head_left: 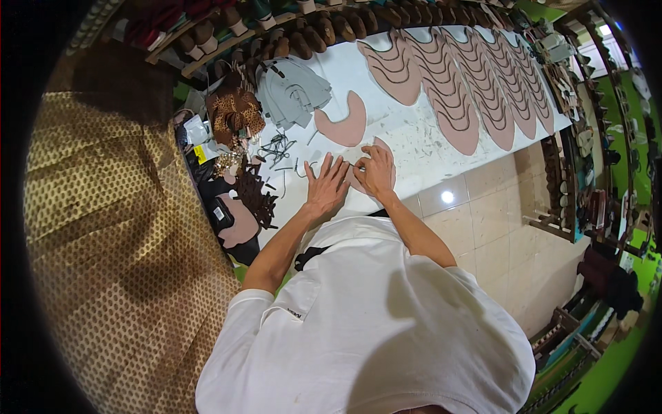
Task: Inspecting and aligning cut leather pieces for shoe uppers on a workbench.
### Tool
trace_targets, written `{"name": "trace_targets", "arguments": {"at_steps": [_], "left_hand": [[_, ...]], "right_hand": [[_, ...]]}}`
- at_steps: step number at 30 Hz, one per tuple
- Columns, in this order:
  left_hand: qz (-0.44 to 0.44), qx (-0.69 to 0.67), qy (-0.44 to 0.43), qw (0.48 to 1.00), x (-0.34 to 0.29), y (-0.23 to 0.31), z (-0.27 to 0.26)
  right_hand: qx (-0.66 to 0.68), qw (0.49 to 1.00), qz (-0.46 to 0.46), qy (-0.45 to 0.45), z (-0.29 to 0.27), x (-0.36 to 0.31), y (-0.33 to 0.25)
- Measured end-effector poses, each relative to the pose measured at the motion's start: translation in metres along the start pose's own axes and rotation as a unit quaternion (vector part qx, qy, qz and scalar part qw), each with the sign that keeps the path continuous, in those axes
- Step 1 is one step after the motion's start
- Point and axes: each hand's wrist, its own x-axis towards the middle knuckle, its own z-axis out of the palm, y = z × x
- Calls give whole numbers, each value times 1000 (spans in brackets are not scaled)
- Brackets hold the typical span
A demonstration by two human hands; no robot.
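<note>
A curved pink shoe-upper piece (384, 149) lies near the front edge of the white table, partly hidden under my hands. My left hand (326, 185) rests flat with fingers stretched out, its fingertips by the left side of that piece. Thumb and forefinger of my right hand (374, 170) are pinched together over the piece; whatever is between them is too small to make out. Just beyond my hands sits another pink U-shaped piece (345, 125). Thin dark cord-like strips (277, 149) lie loose to the left of my left hand.
Overlapping rows of pink pieces (455, 121) cover the right of the white table (414, 164). Grey cut pieces (293, 90), leopard-print material (234, 110) and dark brown strips (255, 196) crowd the left. Shoe lasts (321, 31) line the back. A gold patterned sheet (124, 241) hangs at left.
</note>
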Motion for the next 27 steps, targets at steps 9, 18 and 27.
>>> {"name": "trace_targets", "arguments": {"at_steps": [9,18,27], "left_hand": [[23,-23,26,999,3,-4,2],[28,-29,42,998,4,-9,7],[39,12,42,998,6,-14,10]], "right_hand": [[-3,999,-14,44,-2,-12,12],[-3,1000,-8,10,-4,-9,11],[-46,999,-16,0,-2,-14,7]]}}
